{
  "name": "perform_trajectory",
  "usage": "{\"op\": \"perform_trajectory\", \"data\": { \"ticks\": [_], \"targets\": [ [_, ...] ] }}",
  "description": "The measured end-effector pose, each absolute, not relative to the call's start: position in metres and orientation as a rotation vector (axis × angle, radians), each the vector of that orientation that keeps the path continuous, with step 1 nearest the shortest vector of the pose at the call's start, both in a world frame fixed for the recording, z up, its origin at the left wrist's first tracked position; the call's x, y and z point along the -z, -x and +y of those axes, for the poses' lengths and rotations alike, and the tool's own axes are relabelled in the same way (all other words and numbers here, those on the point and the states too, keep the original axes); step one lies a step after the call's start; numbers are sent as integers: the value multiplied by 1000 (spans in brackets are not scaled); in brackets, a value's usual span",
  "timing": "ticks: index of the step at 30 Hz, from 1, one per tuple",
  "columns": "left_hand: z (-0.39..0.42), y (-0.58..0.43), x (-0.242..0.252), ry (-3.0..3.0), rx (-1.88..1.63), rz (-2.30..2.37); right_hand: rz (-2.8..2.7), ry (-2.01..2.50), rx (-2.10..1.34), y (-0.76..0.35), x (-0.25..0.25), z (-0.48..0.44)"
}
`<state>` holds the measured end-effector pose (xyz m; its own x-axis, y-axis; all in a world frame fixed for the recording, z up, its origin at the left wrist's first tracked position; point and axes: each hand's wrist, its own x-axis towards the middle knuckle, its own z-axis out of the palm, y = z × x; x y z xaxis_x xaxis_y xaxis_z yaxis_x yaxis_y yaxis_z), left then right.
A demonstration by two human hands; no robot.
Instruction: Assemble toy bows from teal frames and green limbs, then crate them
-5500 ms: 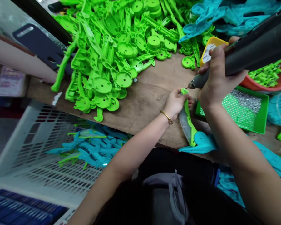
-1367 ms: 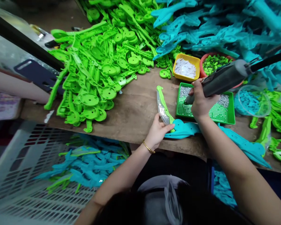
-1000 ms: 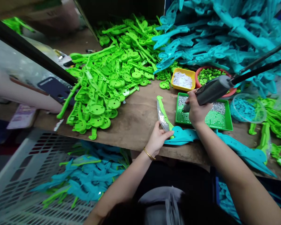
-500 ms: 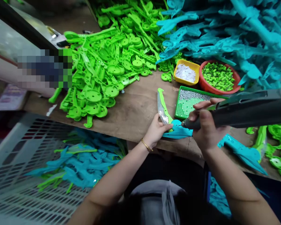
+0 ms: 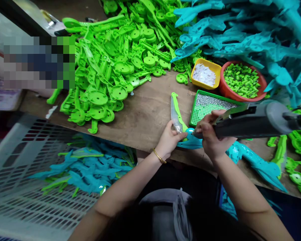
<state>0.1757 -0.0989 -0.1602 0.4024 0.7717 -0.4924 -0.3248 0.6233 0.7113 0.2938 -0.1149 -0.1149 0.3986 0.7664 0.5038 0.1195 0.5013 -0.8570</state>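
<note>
Toy knife (image 5: 177, 115) pinned at the bench's near edge

Left hand (image 5: 168, 140) grips its teal handle end; right hand (image 5: 210, 137) wraps a grey power screwdriver (image 5: 251, 122), tip on the handle. Beyond: green screw tray (image 5: 194, 112), yellow dish (image 5: 205, 73), red bowl (image 5: 242, 80).

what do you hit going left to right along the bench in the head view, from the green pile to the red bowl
green pile → left hand holding the toy knife → right hand with the electric screwdriver → red bowl

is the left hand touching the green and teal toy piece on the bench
Touching. The head view shows the left hand with fingers wrapped on the toy piece at its joint.
</note>
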Motion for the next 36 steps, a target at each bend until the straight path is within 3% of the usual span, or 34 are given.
{"op": "perform_trajectory", "data": {
  "ticks": [3, 6, 10, 19, 26, 31, 36],
  "targets": [
    [-100, -175, 163, -554, -752, 906, -1028, 1071, -504, -299, 97, -105],
    [-102, -174, 166, -551, -775, 911, -840, 1047, -261, -315, 86, -80],
    [-102, -174, 169, -552, -775, 912, -785, 1089, -96, -336, 105, -49],
    [-101, -173, 168, -560, -746, 898, -939, 1212, -128, -340, 143, -49],
    [-100, -176, 164, -576, -741, 991, -880, 1112, -98, -336, 114, -58],
    [-100, -176, 167, -586, -766, 970, -940, 922, -367, -298, 89, -106],
    [-102, -174, 169, -592, -776, 902, -1107, 1047, -430, -276, 93, -129]
  ]
}}
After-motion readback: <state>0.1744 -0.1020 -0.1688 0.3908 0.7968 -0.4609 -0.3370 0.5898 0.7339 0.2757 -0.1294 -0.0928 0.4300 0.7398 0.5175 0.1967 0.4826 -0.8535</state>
